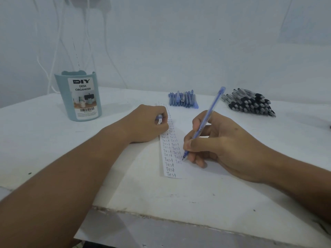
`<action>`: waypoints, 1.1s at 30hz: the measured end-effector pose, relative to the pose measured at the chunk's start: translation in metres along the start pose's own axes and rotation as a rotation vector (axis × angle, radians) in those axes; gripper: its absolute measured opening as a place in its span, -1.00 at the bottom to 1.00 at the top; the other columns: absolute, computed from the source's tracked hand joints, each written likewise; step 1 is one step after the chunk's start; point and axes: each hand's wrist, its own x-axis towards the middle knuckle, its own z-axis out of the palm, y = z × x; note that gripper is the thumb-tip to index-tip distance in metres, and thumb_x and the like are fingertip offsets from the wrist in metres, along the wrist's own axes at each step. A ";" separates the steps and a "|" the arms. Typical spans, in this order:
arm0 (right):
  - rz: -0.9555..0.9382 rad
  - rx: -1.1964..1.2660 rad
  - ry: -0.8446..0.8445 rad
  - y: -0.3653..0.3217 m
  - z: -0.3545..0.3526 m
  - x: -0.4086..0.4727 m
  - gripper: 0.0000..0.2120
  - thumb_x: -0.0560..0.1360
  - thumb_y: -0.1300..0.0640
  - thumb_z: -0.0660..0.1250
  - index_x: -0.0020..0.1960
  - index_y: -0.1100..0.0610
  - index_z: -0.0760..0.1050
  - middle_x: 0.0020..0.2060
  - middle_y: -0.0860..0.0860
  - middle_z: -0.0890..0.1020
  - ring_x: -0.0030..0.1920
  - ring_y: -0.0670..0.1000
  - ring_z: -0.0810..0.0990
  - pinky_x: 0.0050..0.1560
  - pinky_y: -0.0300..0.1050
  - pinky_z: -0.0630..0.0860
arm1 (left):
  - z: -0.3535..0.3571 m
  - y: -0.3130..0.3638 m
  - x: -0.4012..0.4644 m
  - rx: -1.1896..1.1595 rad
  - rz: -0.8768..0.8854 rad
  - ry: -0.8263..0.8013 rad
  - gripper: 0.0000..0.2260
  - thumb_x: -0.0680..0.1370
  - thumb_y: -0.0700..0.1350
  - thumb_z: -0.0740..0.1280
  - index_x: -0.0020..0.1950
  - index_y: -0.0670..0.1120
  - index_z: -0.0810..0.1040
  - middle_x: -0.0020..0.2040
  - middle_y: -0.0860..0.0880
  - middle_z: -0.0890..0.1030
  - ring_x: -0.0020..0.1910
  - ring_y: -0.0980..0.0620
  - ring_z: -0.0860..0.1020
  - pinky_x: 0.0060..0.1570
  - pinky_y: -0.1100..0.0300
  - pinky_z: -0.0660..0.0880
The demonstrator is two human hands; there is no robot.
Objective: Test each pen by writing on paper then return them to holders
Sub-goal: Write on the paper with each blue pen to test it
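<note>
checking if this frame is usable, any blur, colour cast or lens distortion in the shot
Head view: a bluish cast overall; wide-angle bending curves the table edge; soft shadows, no glare; "Test" on the paper strip reads near the pen but blurs toward the far end.

Blue pen (206, 120), teal holder (80, 97)

Bare desk (125, 185) lies open between the desk organizer (80, 97) at left and the blue pens (183, 101) and black pen pile (249, 102) behind.
</note>
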 end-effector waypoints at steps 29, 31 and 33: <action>-0.136 0.250 0.516 -0.009 -0.029 0.074 -0.89 0.56 0.40 0.25 0.02 0.25 0.37 -0.28 0.18 0.54 -0.36 0.11 0.61 -0.30 -0.15 0.58 | -0.002 0.009 0.004 -0.326 0.017 0.177 -0.88 0.39 -0.17 0.51 -0.13 -0.06 0.63 -0.22 0.05 0.63 -0.29 0.21 0.55 -0.11 0.33 0.49; -0.159 0.271 0.534 -0.001 -0.030 0.075 -0.76 0.55 0.43 0.27 0.09 0.18 0.30 -0.25 0.21 0.54 -0.37 0.12 0.62 -0.28 -0.12 0.59 | -0.001 0.008 0.004 -0.330 -0.017 0.173 -0.89 0.40 -0.14 0.50 -0.12 -0.05 0.63 -0.25 0.10 0.61 -0.39 0.28 0.50 -0.14 0.25 0.51; -0.197 0.280 0.525 -0.001 -0.031 0.073 -0.74 0.54 0.43 0.27 0.08 0.17 0.28 -0.28 0.20 0.55 -0.38 0.12 0.62 -0.29 -0.13 0.59 | -0.001 0.008 0.005 -0.341 -0.039 0.177 -0.90 0.41 -0.12 0.50 -0.11 -0.04 0.64 -0.26 0.11 0.61 -0.40 0.30 0.48 -0.15 0.21 0.52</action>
